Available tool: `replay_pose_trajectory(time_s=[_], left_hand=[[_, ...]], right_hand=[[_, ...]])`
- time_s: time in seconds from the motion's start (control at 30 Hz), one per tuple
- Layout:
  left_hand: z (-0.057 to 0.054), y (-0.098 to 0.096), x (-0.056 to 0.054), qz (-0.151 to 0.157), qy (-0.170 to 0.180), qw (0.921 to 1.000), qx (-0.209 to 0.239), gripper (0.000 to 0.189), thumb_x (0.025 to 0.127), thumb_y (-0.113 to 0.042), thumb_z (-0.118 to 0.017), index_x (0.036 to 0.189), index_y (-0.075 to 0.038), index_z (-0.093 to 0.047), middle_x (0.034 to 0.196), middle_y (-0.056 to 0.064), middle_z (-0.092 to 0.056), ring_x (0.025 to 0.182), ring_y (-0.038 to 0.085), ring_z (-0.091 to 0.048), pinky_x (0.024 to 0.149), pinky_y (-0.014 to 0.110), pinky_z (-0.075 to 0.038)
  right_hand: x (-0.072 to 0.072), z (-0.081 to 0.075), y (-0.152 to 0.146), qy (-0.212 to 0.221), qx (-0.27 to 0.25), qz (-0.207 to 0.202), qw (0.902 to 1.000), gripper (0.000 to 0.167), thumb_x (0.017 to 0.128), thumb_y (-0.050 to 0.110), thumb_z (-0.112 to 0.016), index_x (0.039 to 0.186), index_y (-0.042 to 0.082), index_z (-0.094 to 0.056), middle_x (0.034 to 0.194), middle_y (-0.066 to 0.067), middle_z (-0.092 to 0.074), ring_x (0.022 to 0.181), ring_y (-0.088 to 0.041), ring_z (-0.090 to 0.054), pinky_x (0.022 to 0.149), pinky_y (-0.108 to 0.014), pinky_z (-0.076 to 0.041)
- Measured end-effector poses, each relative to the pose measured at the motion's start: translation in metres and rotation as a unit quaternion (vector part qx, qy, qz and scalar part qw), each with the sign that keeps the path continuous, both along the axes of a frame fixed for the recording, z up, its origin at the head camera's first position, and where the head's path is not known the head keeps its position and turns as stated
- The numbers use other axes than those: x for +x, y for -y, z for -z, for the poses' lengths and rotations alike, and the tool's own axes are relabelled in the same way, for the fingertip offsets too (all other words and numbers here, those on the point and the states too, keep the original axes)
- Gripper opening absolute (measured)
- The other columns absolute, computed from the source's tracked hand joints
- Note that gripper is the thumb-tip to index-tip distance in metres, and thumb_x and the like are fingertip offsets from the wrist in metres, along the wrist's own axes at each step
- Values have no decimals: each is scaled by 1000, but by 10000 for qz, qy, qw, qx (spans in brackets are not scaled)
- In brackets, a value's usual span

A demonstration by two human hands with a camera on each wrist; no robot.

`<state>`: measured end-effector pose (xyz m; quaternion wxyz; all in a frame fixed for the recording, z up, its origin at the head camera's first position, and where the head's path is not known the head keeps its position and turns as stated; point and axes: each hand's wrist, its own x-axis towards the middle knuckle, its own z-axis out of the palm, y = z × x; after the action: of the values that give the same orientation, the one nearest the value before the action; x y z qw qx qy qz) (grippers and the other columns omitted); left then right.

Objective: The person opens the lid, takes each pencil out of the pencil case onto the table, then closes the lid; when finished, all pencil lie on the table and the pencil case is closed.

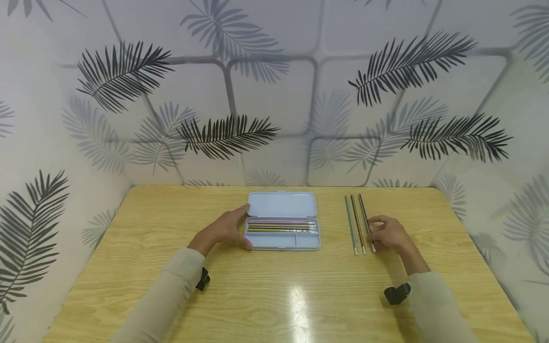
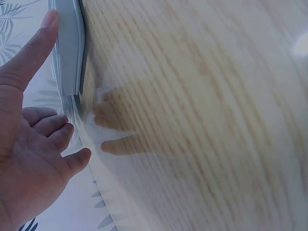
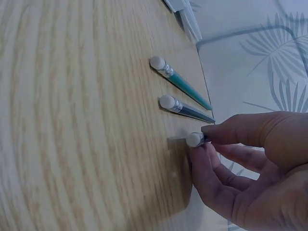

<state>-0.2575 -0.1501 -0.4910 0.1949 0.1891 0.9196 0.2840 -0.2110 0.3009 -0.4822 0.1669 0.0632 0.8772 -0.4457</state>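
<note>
A pale blue pencil case (image 1: pixel 282 205) lies with its lid laid back on the table. Several pencils (image 1: pixel 280 227) lie in its long rear compartment. My left hand (image 1: pixel 225 226) spans the case's left end, its straight thumb (image 2: pixel 36 48) touching the near wall; the other fingers are partly hidden. At the right, my right hand (image 1: pixel 388 233) pinches a dark pencil (image 1: pixel 364 209) near its white eraser end (image 3: pixel 195 139), between thumb and fingers. Left of it lie another dark pencil (image 1: pixel 357 221) and a teal pencil (image 1: pixel 350 221), eraser ends toward me.
The wooden table (image 1: pixel 257 295) meets a leaf-patterned backdrop (image 1: pixel 274 105) at its far edge and sides. The case's front part has two compartments, split by a short divider (image 1: pixel 296 239). Each wrist wears a small black camera (image 1: pixel 397 293).
</note>
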Motion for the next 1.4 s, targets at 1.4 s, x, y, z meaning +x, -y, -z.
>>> replay_pose_trajectory(time_s=[1.4], left_hand=[[1,0,0,-67,40,10000,-15,126,58,-40,-89,153,-7,-13,160,9,-15,147,28,-17,120,43,-20]], right_hand=[[-36,-7,130,-1463,-28,-2038,9680,23,83,4,-67,107,1,-66,101,-14,-69,96,-26,-65,83,-37,-56]])
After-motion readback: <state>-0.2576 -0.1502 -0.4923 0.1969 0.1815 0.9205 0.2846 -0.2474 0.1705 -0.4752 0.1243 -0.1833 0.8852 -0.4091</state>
